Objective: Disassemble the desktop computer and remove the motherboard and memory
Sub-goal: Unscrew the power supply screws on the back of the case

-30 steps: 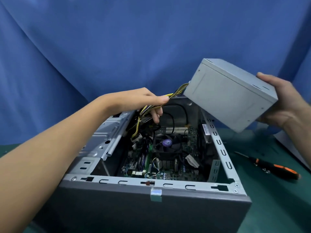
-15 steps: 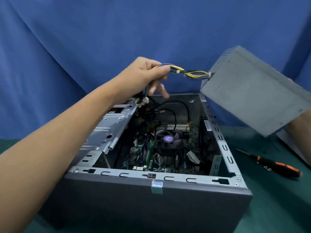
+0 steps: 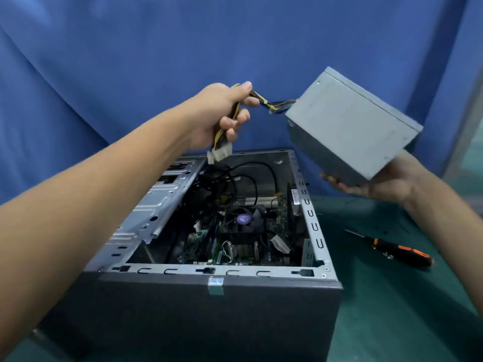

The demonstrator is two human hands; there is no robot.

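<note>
Left hand point(image 3: 219, 113) curled tight round the yellow-black cable bundle point(image 3: 271, 104), white connector point(image 3: 219, 154) dangling below it, above the open computer case point(image 3: 209, 309). Right hand point(image 3: 376, 185) props the grey power supply point(image 3: 347, 129) from underneath, fingers flat, thumb hidden, far right of case. Motherboard point(image 3: 277, 223) with fan point(image 3: 244, 219) sits inside the case. Screwdriver point(image 3: 400, 253) on green mat point(image 3: 392, 309), right.
</note>
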